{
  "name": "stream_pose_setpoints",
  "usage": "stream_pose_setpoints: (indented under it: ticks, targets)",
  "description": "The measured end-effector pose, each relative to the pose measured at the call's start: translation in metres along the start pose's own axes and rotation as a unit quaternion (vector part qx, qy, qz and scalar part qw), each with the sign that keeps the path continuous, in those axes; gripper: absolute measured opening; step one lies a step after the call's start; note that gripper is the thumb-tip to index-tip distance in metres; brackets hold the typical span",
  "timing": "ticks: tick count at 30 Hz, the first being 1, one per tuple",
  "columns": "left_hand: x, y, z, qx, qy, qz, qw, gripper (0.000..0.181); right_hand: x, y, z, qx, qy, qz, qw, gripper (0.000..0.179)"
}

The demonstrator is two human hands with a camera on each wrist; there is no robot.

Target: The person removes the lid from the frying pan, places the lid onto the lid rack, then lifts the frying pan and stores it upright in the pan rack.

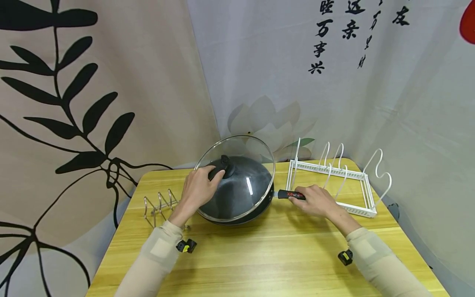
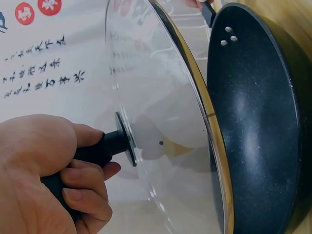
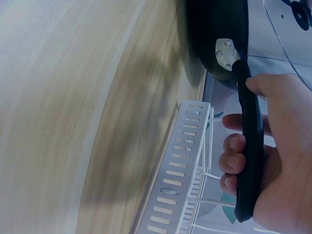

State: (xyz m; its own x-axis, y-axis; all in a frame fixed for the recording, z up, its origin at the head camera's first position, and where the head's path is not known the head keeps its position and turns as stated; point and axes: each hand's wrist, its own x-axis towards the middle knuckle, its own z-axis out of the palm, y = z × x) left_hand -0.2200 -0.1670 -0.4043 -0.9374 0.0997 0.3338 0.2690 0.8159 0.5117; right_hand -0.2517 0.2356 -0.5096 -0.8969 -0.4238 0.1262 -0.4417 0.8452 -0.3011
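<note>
Black pan (image 2: 253, 131) is over the far half of the tabletop (image 1: 241, 264), about midway between the left and right edges, opening facing up. Can't really tell if its base sits flat. Its long axis runs roughly along the far edge, and the black handle (image 3: 252, 151) points at the right edge. Right hand (image 1: 315, 200) is wrapped around that handle, thumb laid toward the pan end.

Glass lid (image 1: 237, 185) is off the pan and tilted, far side lifted, black knob (image 1: 222, 163) turned toward the person. Left hand (image 1: 200, 185) has its fingers curled round the knob. Whether the lid's near rim touches the pan, I honestly can't tell.

White rack (image 1: 354, 209) with tall wire loops sits by the far right corner, just past the right hand. Little metal wire rack (image 1: 160, 202) is near the left edge, partly hidden behind the left arm.

Tabletop is yellowish wood with visible grain, and the right wrist view catches a pale stripe across it. Right behind the far edge hangs a cloth backdrop (image 1: 159, 74): black leaf print on the beige left part, Chinese writing plus a faded flower on the paler part.
</note>
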Motion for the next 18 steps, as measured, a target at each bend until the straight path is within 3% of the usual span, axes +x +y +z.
stream_pose_setpoints:
  ticks: [18]
  targets:
    - [-0.0002, 0.0012, -0.0097, -0.038, -0.018, -0.01, 0.9991, 0.055, -0.0006, -0.0001, 0.0, 0.008, 0.001, -0.005, 1.0, 0.028]
